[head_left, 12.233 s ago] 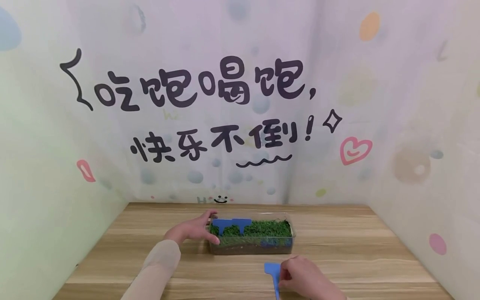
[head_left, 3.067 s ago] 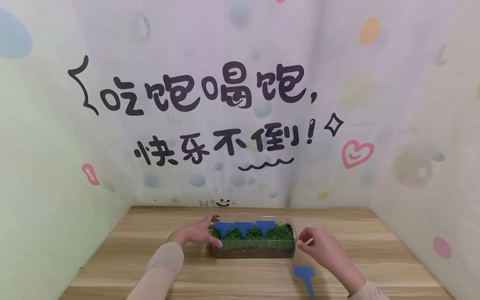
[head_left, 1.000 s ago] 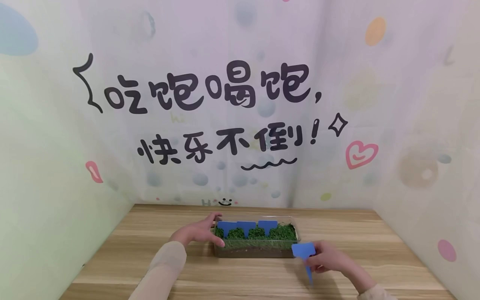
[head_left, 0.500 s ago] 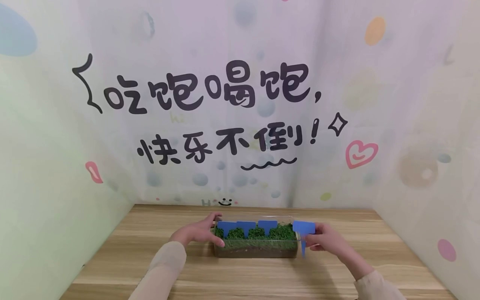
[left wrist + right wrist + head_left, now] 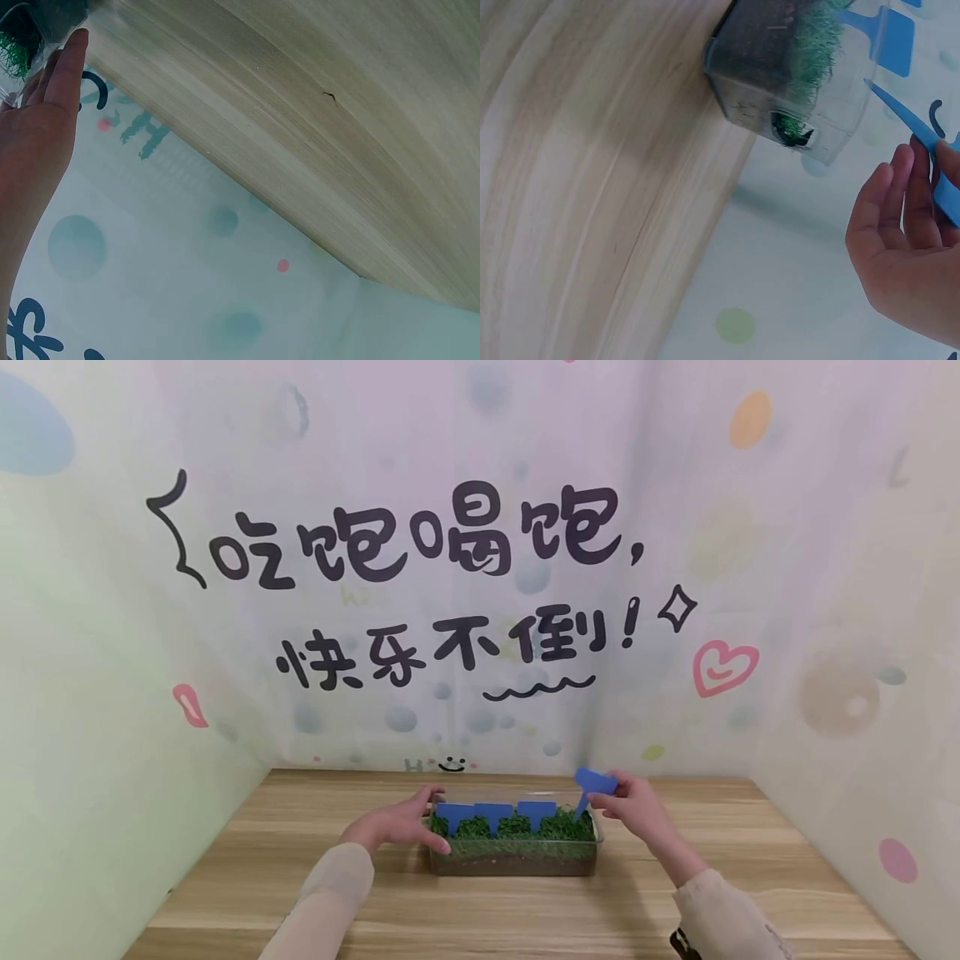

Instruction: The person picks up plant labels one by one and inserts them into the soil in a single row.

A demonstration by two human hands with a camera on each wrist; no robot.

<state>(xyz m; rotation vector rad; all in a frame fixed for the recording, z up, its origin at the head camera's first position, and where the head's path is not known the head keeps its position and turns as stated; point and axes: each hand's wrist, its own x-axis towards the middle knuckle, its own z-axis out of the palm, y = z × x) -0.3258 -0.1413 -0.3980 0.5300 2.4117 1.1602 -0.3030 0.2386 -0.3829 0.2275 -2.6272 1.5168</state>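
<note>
A clear plastic planter box (image 5: 517,864) with dark soil and green grass (image 5: 562,825) stands on the table. My left hand (image 5: 397,822) holds its left end, thumb at the front wall and fingers round the back. In the left wrist view those fingers (image 5: 67,71) lie along the box. Three blue T-shaped plant labels stand in the grass, the rightmost label (image 5: 537,812) near the middle. My right hand (image 5: 637,802) pinches another blue plant label (image 5: 596,781) by its head, tilted, over the box's right end. In the right wrist view its pointed stem (image 5: 900,109) aims at the box's opening.
The wood-grain table (image 5: 450,914) runs back to a printed curtain (image 5: 450,718) with large dark lettering. Light walls close in both sides. The box stands near the table's back edge.
My right hand let go of the third label in the grass, picked the fourth off the table and lifted it over the box's right end. My left hand stays on the box.
</note>
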